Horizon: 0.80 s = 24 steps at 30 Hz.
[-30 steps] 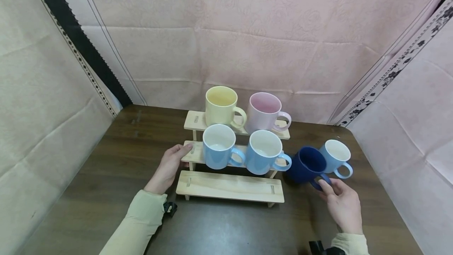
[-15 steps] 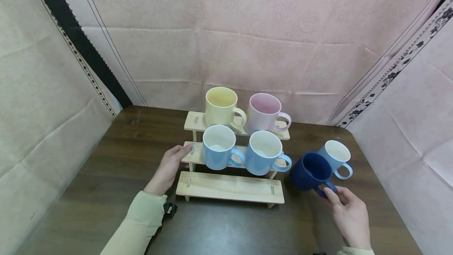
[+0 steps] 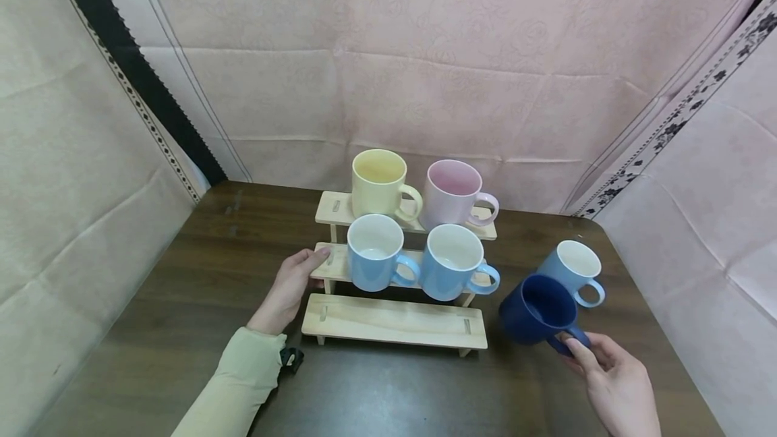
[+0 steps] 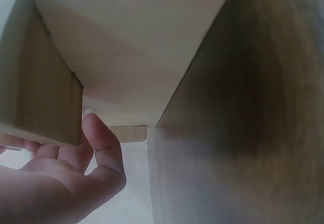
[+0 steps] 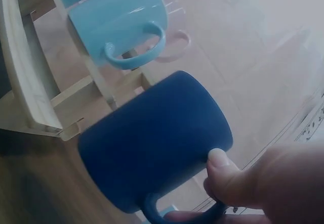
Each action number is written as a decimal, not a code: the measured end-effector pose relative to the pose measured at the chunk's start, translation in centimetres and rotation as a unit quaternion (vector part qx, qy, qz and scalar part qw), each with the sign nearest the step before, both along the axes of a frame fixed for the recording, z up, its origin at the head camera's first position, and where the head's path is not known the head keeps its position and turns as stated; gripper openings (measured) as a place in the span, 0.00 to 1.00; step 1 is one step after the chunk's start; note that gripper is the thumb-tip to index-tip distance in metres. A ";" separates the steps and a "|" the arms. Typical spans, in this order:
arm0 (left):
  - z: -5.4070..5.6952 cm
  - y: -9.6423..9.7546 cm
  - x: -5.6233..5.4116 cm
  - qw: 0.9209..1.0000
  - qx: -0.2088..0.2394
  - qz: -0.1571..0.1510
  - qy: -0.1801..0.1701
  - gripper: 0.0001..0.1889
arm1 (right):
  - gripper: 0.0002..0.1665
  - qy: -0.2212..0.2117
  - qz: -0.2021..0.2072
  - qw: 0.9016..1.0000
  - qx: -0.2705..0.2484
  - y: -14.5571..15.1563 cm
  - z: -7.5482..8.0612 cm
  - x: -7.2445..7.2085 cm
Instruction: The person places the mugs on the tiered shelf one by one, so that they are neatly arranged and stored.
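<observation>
By its handle, my right hand (image 3: 619, 376) grips a dark blue mug (image 3: 531, 312), which fills the middle of the right wrist view, thumb near its rim. It is slightly tilted, in front of a light blue mug (image 3: 561, 268) on the table. My left hand (image 3: 291, 288) holds the left end of the middle tier of a three-tier wooden rack (image 3: 394, 319); the left wrist view has its fingers (image 4: 104, 148) curled at a wooden edge. Two light blue mugs (image 3: 371, 263) (image 3: 446, 272) stand on the middle tier. A yellow mug (image 3: 370, 194) and a pink mug (image 3: 446, 201) stand on the top tier.
The dark wooden table (image 3: 182, 329) lies under everything. A pale patterned cloth (image 3: 455, 86) hangs behind it, with more cloth at both sides. The rack's bottom tier is bare wood.
My right hand has drawn the dark blue mug toward me and slightly right, away from the rack's right side. My left hand and the rack stay in place.
</observation>
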<state>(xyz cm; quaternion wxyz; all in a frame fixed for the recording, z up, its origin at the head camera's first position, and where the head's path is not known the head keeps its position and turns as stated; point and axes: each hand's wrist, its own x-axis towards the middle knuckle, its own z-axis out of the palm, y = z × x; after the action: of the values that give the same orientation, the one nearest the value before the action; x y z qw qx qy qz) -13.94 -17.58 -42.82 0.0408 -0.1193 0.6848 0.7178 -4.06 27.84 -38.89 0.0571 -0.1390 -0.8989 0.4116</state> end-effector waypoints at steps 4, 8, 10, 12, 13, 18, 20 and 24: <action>0.0 0.0 0.0 1.000 0.000 0.003 -0.001 0.19 | 0.21 0.000 0.022 1.000 0.006 0.1 0.3 0.4; -0.1 0.0 0.0 1.000 -0.002 0.002 -0.002 0.19 | 0.21 -0.015 0.040 0.999 -0.018 0.1 0.5 0.7; -0.1 0.0 0.0 1.000 -0.001 0.002 -0.001 0.19 | 0.21 -0.024 0.048 0.998 -0.023 0.0 0.6 0.8; -0.1 0.0 0.0 1.000 -0.001 0.000 -0.002 0.19 | 0.21 -0.033 0.056 0.998 -0.027 -0.1 0.8 0.9; -0.1 0.0 0.1 1.000 0.000 0.000 -0.003 0.19 | 0.20 -0.034 0.060 0.997 -0.029 -0.1 0.9 0.9; 0.0 0.0 0.1 1.000 0.001 0.000 -0.004 0.19 | 0.17 -0.031 0.081 0.995 -0.040 -0.7 1.4 1.1; -0.1 -0.1 0.0 1.000 0.001 0.000 -0.003 0.19 | 0.15 -0.027 0.090 0.995 -0.041 -1.0 1.5 1.1; -0.3 -0.1 -0.1 1.000 0.003 -0.001 -0.001 0.19 | 0.11 -0.018 0.110 0.993 -0.042 -1.7 1.7 1.2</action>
<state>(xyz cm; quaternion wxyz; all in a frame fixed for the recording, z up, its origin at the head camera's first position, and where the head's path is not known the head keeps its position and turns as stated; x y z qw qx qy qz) -14.02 -17.67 -43.14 0.0427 -0.1193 0.6830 0.7193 -2.87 26.13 -37.23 -0.0108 -0.0490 -0.8916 0.4500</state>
